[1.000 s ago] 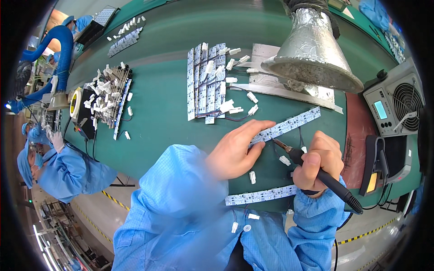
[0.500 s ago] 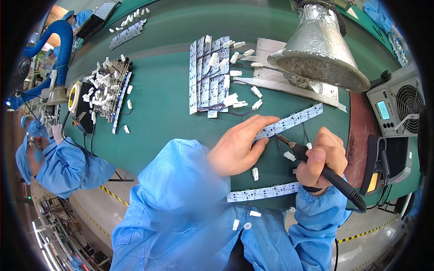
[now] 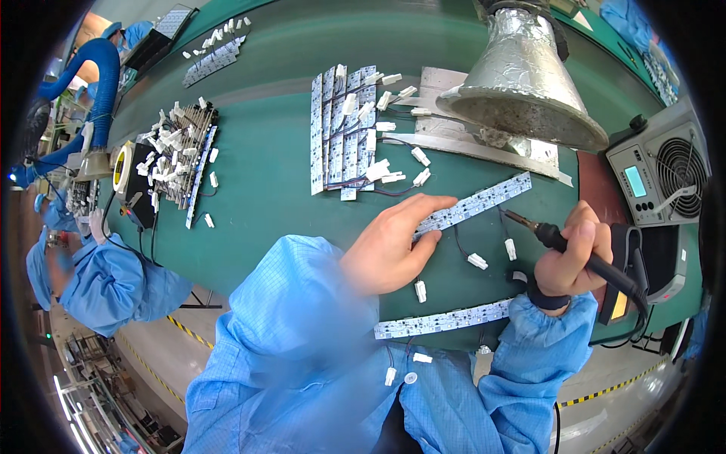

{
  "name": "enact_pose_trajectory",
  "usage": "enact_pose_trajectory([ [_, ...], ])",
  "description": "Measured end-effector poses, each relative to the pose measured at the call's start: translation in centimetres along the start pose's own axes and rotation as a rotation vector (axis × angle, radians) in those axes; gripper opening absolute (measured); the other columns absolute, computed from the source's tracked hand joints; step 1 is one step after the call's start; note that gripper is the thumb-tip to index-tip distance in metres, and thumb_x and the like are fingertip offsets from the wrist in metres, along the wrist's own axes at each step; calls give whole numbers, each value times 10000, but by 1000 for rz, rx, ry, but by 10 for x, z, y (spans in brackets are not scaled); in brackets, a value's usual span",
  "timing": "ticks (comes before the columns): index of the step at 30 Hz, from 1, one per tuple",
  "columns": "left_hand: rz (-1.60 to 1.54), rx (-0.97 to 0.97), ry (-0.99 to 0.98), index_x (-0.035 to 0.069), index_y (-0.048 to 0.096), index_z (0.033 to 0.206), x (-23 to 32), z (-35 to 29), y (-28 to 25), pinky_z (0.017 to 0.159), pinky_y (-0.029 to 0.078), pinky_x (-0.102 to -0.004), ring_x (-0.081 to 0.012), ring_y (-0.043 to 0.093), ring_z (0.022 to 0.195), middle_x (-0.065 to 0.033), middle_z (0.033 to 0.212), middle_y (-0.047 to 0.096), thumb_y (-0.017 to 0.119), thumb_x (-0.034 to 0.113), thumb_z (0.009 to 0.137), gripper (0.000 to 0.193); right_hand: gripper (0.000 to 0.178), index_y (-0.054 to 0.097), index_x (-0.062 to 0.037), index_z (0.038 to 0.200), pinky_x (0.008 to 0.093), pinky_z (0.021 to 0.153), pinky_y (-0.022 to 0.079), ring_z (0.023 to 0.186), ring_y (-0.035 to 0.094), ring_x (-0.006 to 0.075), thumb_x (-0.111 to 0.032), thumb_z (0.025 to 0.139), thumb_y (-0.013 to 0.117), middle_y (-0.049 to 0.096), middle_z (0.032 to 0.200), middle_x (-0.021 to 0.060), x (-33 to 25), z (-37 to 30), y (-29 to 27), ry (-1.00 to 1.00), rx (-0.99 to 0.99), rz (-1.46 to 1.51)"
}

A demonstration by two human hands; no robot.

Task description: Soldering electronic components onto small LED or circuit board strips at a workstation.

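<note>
My left hand (image 3: 397,244) is closed on the left end of a narrow white circuit board strip (image 3: 484,203), fingers on its far edge and thumb on its near edge. Dark wires run from the strip to small white connectors (image 3: 476,261) lying on the green mat. In my right hand (image 3: 573,253) is a soldering iron (image 3: 550,234), gripped like a pen. Its tip points left, close to a wire by the strip's right end; contact cannot be made out. A second circuit board strip (image 3: 446,320) lies along the near edge, partly hidden by my right sleeve.
Beyond my hands lie several wired strips (image 3: 344,144) side by side. A stack of boards with connectors (image 3: 181,155) is at the left. A silver fume hood (image 3: 525,83) hangs at the far right, near a grey soldering station (image 3: 654,178). A co-worker's blue sleeve (image 3: 113,276) shows at left.
My right hand has moved right with the soldering iron, and the tip has shifted from the strip's middle to near its right end. My left hand keeps its hold on the strip.
</note>
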State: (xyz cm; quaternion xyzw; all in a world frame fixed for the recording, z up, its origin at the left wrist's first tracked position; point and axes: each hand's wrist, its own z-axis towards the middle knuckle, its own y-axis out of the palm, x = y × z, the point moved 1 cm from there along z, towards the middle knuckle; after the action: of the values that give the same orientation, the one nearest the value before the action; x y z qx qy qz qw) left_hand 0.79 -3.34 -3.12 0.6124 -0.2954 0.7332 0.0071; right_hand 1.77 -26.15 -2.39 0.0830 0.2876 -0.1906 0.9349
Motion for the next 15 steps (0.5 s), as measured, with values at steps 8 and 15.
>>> enact_pose_trajectory([
  [8,-18,-2,-41,-39,540,1256,4,0,0,933,463,-381,-359,602,1063,-210,1149,609,556,-2,844,414,317,377,-27,609,276,492,236,539,321,95,-66,905,482,400,566,46,-1,0,3,133,-84,-70],
  [15,-4,-4,-49,-40,539,1254,5,-1,0,940,457,-383,-366,593,1079,-212,1155,606,557,4,851,406,311,381,-27,609,273,478,230,525,314,90,-60,900,484,395,545,41,2,-2,4,121,-96,-70],
])
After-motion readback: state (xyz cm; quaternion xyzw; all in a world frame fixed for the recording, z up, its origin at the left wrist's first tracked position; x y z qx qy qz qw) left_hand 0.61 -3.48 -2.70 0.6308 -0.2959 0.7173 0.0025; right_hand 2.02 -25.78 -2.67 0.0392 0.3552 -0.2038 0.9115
